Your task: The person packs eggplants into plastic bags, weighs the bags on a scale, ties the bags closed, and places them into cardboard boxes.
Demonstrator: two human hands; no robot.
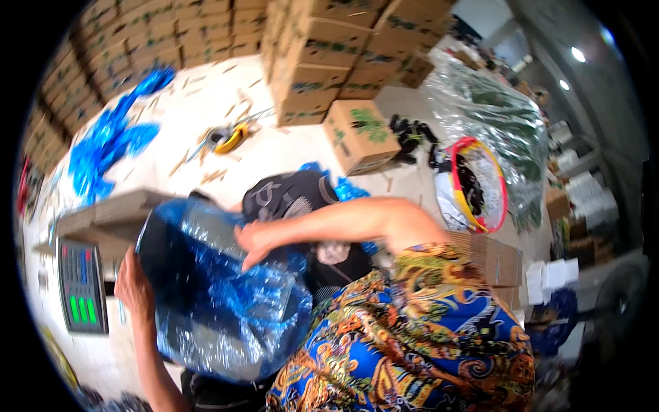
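Note:
A large translucent blue plastic bag [242, 314] is spread in front of me, its mouth towards the left; what lies beneath it is hard to make out. On the bag's left rim, my left hand [135, 286] grips the edge of the film. My right hand [253, 246] reaches across and touches the bag's upper side; its fingers are blurred, and whether they pinch the film cannot be told. Cardboard [110, 213] stands just beyond the bag. Left of my left hand is a scale's panel [82, 288] with keys and a lit green display.
Crumpled blue film [105, 147] and a yellow tape roll [231, 140] lie on the floor among scraps. Behind are stacked cartons [327, 51] and a single carton [363, 134]. A round red-rimmed basket [503, 180] stands near dark eggplant-like items [409, 136]. Flattened cardboard [494, 257] lies beside me.

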